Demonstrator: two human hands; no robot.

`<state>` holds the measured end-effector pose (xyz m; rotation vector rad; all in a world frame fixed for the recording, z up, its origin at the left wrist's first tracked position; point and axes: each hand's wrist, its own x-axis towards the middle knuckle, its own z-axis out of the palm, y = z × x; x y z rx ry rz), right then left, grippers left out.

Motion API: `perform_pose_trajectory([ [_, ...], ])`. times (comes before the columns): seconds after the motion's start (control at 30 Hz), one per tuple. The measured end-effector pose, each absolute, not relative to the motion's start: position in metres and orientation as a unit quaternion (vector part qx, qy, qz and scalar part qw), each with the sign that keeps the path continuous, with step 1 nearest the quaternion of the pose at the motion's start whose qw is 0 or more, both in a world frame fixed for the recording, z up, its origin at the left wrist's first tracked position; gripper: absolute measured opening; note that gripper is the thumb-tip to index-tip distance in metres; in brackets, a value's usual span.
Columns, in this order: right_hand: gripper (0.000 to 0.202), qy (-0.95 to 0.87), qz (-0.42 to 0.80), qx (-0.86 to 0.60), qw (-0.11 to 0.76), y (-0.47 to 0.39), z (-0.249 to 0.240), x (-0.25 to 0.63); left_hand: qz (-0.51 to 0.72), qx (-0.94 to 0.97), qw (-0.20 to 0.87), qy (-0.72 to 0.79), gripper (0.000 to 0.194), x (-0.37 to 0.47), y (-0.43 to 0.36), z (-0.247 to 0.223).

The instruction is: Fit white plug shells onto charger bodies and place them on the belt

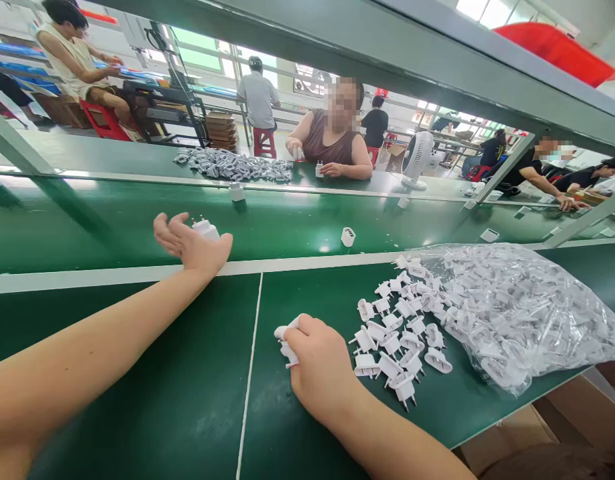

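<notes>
My left hand [195, 243] reaches over the green conveyor belt, its fingers spread and slightly blurred. Between its thumb and fingers shows a white charger [206, 230] with two metal pins pointing up; whether the palm touches it cannot be seen. My right hand [320, 367] is closed above the green worktable [187, 393], gripping white plug pieces [288, 340] that stick out past the thumb and fingers. To its right lies a loose pile of white two-pin plug pieces [390, 343], spilling from a clear plastic bag [532, 313] full of them.
On the belt stand a white charger housing [347, 237] and another white charger [237, 192]. Across it, a co-worker [337, 140] handles white pieces beside a grey-white heap [232, 165] and a fan [416, 160]. A metal beam [367, 53] crosses overhead.
</notes>
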<state>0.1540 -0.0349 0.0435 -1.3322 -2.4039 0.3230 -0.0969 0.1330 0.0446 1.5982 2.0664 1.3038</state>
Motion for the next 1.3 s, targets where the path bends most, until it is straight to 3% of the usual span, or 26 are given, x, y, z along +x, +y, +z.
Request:
perform_pose_trajectory([
  [0.1,0.037,-0.868,0.102,-0.452,0.178,-0.037,0.043,0.152,0.46,0.584,0.051,0.667,0.066,-0.057,0.144,0.046],
  [0.23,0.027,-0.876,0.101,-0.444,0.157,-0.037,0.044,0.152,0.384,0.696,0.146,0.588,0.051,0.006,0.178,0.043],
  [0.47,0.017,-0.868,0.108,-0.476,0.089,-0.031,0.045,0.154,0.32,0.692,0.27,0.588,0.079,0.086,0.22,0.029],
  [0.63,0.021,-0.866,0.102,-0.481,0.09,-0.028,0.04,0.155,0.344,0.649,0.289,0.614,0.053,0.099,0.221,0.024],
  [0.7,0.024,-0.869,0.086,-0.469,0.129,-0.025,0.038,0.157,0.358,0.642,0.294,0.611,0.047,0.093,0.217,0.024],
  [0.8,0.025,-0.825,0.115,-0.471,0.292,-0.021,0.04,0.159,0.379,0.635,0.299,0.603,0.046,0.077,0.2,0.024],
  [0.93,0.024,-0.583,0.383,-0.498,0.515,-0.012,0.047,0.161,0.396,0.63,0.318,0.588,0.052,0.044,0.157,0.022],
  [1.0,0.036,-0.481,0.513,-0.475,0.528,-0.007,0.051,0.161,0.393,0.637,0.338,0.571,0.051,0.024,0.129,0.024],
  [1.1,0.038,-0.402,0.598,-0.445,0.532,-0.006,0.059,0.161,0.379,0.653,0.365,0.544,0.053,-0.004,0.081,0.031],
  [1.3,0.036,-0.416,0.597,-0.45,0.518,-0.015,0.063,0.157,0.314,0.681,0.404,0.525,0.059,-0.031,0.002,0.033],
])
